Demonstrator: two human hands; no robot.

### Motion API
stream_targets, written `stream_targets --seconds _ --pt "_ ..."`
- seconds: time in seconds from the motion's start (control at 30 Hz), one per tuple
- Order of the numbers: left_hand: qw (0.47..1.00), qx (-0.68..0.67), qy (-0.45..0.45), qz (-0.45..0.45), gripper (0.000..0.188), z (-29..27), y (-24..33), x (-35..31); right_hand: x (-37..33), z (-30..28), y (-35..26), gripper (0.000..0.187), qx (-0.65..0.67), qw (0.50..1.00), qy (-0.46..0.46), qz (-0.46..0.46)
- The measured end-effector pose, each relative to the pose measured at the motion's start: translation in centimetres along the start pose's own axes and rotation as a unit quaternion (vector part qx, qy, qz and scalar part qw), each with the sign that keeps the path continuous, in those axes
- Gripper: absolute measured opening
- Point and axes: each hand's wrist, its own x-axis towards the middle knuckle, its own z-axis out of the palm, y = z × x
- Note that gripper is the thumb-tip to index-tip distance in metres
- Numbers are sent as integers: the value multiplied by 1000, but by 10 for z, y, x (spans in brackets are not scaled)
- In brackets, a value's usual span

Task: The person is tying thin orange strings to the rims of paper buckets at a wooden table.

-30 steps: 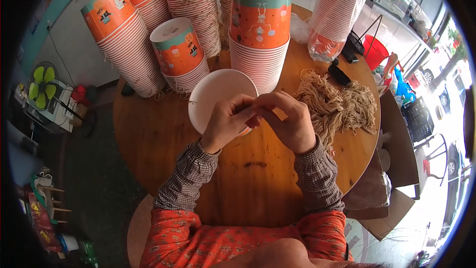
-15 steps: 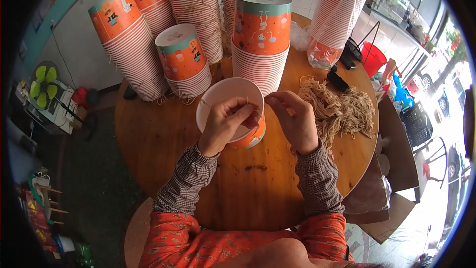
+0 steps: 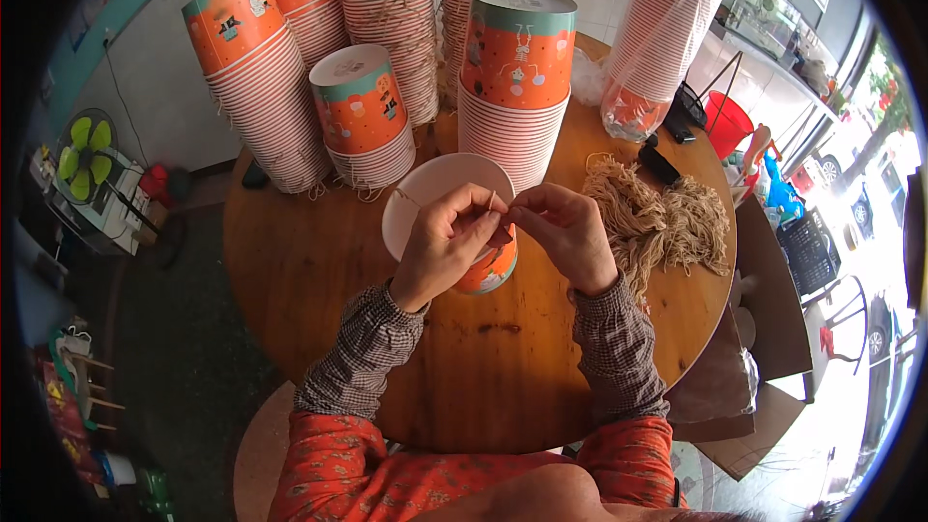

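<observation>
An orange paper bucket point(image 3: 411, 195) with a white inside lies tilted on the table, its mouth toward me. A short bit of thin string shows at its left rim. At the right side of the rim, my left hand point(image 3: 447, 240) pinches a thin beige string point(image 3: 493, 201) between thumb and fingers. My right hand point(image 3: 568, 237) is closed in a pinch right beside it, fingertips meeting the left ones at the string. The fingers partly hide the string and the rim there.
Behind the bucket rises a tall upside-down bucket stack point(image 3: 517, 77). More stacks, including a short one point(image 3: 362, 116), stand at the back left. A heap of beige strings point(image 3: 667, 217) lies at right, near a plastic-wrapped stack point(image 3: 657, 48). The round wooden table point(image 3: 483, 377) has cardboard boxes point(image 3: 773, 329) beside it.
My right hand has moved slightly left, bringing its fingertips against those of my left hand. The view has shifted a little; the bucket stays in place.
</observation>
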Motion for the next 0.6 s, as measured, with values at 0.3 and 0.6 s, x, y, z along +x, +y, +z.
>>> stream_targets --seconds 0.3,0.6 --pt "990 70 -62 -101 19 -5 -10 1 -5 -2 -10 13 -137 988 61 -23" --pt "986 56 -24 -153 14 -13 10 1 -14 -7 -33 7 -291 945 111 -99"
